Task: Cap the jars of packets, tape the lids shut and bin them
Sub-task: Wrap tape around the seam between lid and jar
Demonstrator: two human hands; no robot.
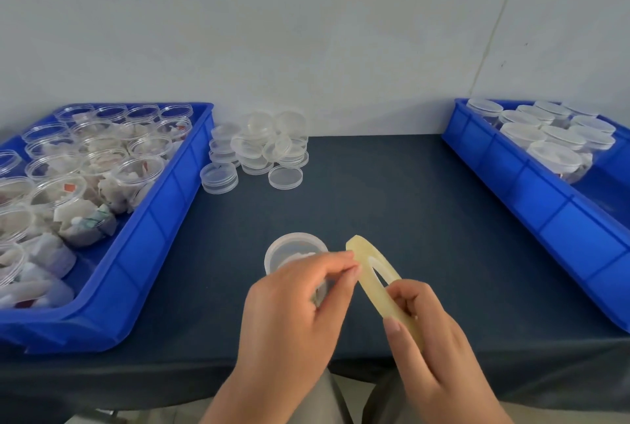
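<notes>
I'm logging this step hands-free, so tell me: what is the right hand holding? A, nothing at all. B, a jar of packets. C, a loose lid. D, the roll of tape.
D: the right hand grips the yellowish roll of tape, while the left hand pinches at its upper rim, near the capped jar on the table.

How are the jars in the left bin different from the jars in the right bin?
The left jars are open, with no lids; the right jars all have flat lids on. There are many left jars, crowding the left bin with loose packets among them; the right jars are fewer and sit at the far end of the right bin. Both sets are round, clear jars in blue bins.
</notes>
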